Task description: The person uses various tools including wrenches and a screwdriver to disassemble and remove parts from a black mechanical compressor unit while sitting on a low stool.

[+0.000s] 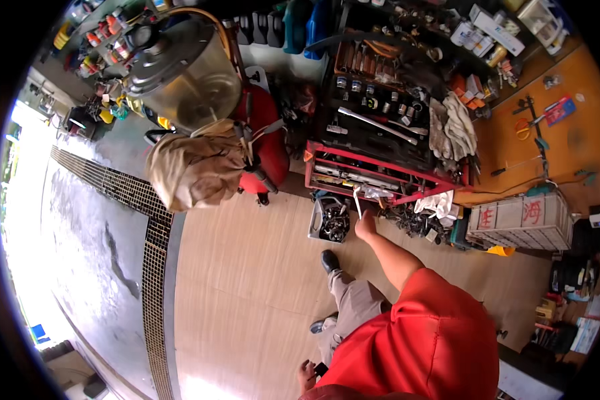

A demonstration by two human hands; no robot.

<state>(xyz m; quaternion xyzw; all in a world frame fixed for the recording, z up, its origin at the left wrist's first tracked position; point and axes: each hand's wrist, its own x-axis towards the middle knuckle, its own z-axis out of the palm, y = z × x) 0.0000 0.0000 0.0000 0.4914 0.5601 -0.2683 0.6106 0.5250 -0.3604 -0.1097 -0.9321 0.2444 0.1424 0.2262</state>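
My right hand (365, 227) reaches forward from a red sleeve, closed around a long silver wrench (357, 199) held over the front of an open red tool drawer (330, 177) full of metal tools. My left hand (307, 375) hangs low at the bottom of the view, closed on a small black object (320, 370), partly hidden by my body. On top of the red cart, a black tray (353, 133) carries sockets and long bars, with grimy gloves (450, 130) at its right.
A red machine (267, 113) with a clear tank and draped beige cloth (190, 167) stands left. A parts bin (328, 220) sits below the drawer, a plastic crate (519, 223) at right beside an orange board (513, 153). A floor grate (155, 307) runs along the left.
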